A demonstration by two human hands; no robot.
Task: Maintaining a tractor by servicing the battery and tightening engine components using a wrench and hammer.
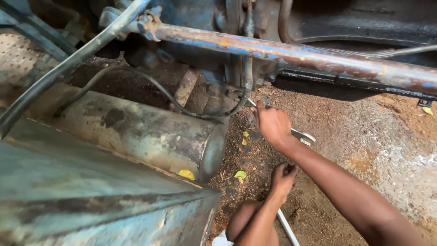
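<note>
Steel open-ended spanner [302, 135], silvery, is gripped in the right hand [273, 124], fingers wrapped round its shank, its far end up at the grimy fitting [236, 94] under the rusty blue-flecked bar [291, 54]. Left hand [283, 177] is fisted low over the dirt floor [364, 136], a pale rod [287, 228] below it. The fitting looks not yet undone.

Bare dirt ground [364, 150], scattered leaves [240, 174]

Right hand [272, 124] gripping a wrench [304, 135] under a rusty blue bar [291, 53], left hand [283, 176] fisted below
</note>
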